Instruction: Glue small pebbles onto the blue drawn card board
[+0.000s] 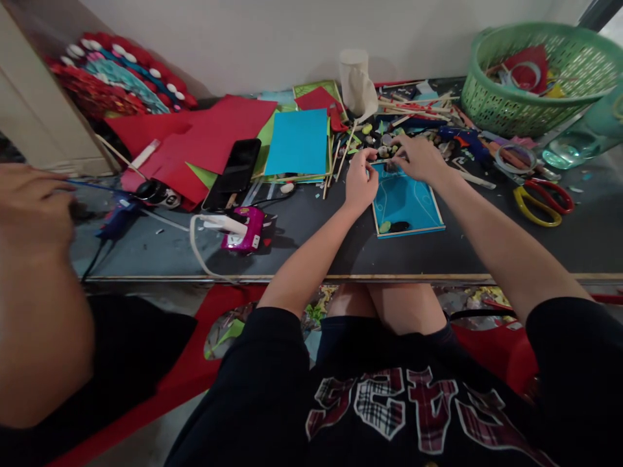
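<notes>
A blue card with thin wooden sticks along its edges lies on the dark table, curved lines drawn on it. Near its front left corner sit a green pebble and a black pebble. At the card's far left corner, my left hand has its fingers curled closed. My right hand reaches over the far edge with fingertips pinched together. Whatever either hand grips is too small or hidden to name. Just beyond the fingers is a pile of mixed pebbles.
Scissors, a green basket and a blue glue gun stand to the right. Leftward are blue sheets, a phone and a purple power socket. Another person's hand is at far left.
</notes>
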A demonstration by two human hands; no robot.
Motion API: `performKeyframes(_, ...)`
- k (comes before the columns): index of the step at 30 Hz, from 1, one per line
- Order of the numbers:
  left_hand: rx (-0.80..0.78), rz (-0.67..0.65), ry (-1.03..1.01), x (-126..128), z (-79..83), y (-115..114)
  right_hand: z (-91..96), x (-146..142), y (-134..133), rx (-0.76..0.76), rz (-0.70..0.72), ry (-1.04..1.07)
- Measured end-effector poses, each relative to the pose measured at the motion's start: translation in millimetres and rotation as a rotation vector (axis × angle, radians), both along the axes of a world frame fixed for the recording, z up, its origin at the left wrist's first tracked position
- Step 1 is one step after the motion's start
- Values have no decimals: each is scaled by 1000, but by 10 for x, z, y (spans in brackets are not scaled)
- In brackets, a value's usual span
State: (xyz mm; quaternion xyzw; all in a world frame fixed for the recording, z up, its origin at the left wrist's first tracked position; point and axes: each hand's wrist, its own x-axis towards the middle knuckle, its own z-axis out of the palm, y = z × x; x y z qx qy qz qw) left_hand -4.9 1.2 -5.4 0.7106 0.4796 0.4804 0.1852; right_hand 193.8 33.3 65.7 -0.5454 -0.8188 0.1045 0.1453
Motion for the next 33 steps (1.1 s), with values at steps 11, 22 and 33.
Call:
performKeyframes(11, -133, 20, 274, 72, -40, 71, -293, -76, -136, 36, 83, 208)
performKeyframes(22, -81, -110, 105, -76, -24, 108, -381, -80, -204, 83, 31, 408)
performKeyframes(33, -131, -211, -161, 18, 122, -53, -274, 84, -551, 146, 11, 487)
